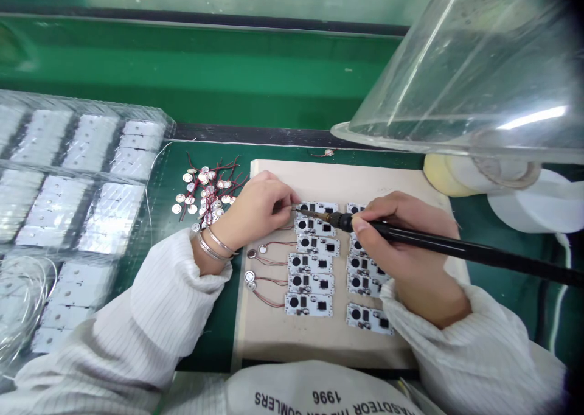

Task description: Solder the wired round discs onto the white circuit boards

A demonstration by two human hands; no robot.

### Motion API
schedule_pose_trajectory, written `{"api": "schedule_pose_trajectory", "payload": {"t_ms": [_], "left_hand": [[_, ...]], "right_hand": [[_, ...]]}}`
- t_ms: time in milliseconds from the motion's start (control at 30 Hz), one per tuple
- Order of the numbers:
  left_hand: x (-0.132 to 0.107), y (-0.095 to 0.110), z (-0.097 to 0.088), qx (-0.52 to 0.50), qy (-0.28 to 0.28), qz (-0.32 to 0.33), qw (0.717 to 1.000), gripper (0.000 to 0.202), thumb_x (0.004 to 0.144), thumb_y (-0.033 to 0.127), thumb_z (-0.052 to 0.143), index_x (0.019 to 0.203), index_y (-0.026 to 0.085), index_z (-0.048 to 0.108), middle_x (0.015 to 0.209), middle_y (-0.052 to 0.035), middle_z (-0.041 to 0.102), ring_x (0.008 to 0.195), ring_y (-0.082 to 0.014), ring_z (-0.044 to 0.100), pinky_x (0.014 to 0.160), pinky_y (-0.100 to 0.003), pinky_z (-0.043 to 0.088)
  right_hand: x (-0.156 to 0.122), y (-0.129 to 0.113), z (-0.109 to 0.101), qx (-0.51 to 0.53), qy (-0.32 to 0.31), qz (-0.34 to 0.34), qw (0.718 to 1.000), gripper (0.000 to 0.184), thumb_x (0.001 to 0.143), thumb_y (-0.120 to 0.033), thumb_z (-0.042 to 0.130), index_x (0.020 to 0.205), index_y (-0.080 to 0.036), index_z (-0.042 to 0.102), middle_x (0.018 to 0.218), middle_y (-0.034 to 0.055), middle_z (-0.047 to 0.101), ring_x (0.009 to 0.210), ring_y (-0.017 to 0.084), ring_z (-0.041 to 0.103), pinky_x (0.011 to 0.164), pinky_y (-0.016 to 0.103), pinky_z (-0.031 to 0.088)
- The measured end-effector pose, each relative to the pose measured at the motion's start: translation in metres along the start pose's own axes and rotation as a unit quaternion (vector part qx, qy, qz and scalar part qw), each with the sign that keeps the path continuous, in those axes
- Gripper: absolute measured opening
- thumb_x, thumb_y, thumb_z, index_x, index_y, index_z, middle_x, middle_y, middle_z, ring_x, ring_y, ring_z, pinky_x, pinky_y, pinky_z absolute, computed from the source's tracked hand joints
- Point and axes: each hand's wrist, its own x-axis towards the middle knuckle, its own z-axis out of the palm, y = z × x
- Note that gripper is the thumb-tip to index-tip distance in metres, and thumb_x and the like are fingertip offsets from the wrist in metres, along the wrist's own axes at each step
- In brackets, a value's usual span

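The right hand (pixel 401 244) grips the black rod-shaped soldering iron (pixel 456 247) pen-fashion at centre-right of the frame. Its tip rests on the topmost small white circuit board (pixel 319 209) on the beige work mat (pixel 283 336). The left hand (pixel 260 205) is pinched shut beside the tip; what it holds is too fine to identify.

Judgement: the iron is light, rigid and hot-tipped, so grasp the handle only. The boards are thin and fragile.

The iron's rear is cut off at the right edge. The clear plastic hood (pixel 479 68) obscures the upper right.

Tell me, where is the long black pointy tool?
In the head view, the soldering iron is held in the right hand, right of centre, its tip at the top circuit board beside the left hand.
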Motion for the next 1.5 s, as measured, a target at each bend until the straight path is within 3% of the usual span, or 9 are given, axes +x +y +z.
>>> {"api": "schedule_pose_trajectory", "payload": {"t_ms": [267, 533, 833, 1500], "left_hand": [[0.0002, 0.0010, -0.0001, 0.005, 0.001, -0.002, 1.000, 0.017, 0.073, 0.006, 0.055, 0.063, 0.019, 0.052, 0.087, 0.0005, 0.073, 0.083, -0.0176, 0.054, 0.083, -0.035, 0.044], [0.0008, 0.0020, -0.0007, 0.011, -0.007, 0.008, 1.000, 0.017, 0.074, 0.007, 0.055, 0.063, 0.020, 0.052, 0.085, -0.0002, 0.073, 0.081, -0.0179, 0.056, 0.084, -0.036, 0.044], [0.0023, 0.0039, -0.0015, 0.022, -0.019, 0.010, 1.000, 0.017, 0.074, 0.006, 0.055, 0.063, 0.019, 0.052, 0.087, -0.0004, 0.073, 0.080, -0.0176, 0.056, 0.085, -0.036, 0.043], [0.0039, 0.0051, 0.0006, 0.017, -0.005, 0.002, 1.000, 0.017, 0.071, 0.008, 0.056, 0.060, 0.020, 0.050, 0.082, 0.0002, 0.073, 0.077, -0.0170, 0.056, 0.085, -0.037, 0.044]], "right_hand": [[-0.0014, -0.0013, -0.0042, -0.035, -0.021, -0.006, 0.999, 0.012, 0.072, -0.015, 0.068, 0.077, -0.024, 0.061, 0.065, -0.0047, 0.063, 0.051, 0.011, 0.057, 0.047, 0.025, 0.045], [-0.0022, 0.0028, -0.0084, -0.023, 0.010, -0.006, 1.000, 0.010, 0.075, -0.021, 0.070, 0.076, -0.025, 0.061, 0.065, -0.0023, 0.063, 0.053, 0.014, 0.058, 0.048, 0.029, 0.047], [-0.0033, 0.0015, -0.0052, 0.008, 0.002, -0.007, 1.000, 0.013, 0.073, -0.015, 0.069, 0.078, -0.024, 0.061, 0.065, -0.0033, 0.062, 0.050, 0.011, 0.056, 0.045, 0.026, 0.043], [-0.0016, 0.0010, -0.0022, -0.029, -0.012, -0.015, 0.999, 0.011, 0.074, -0.016, 0.068, 0.077, -0.023, 0.060, 0.065, -0.0040, 0.063, 0.051, 0.011, 0.057, 0.046, 0.024, 0.044]]}}
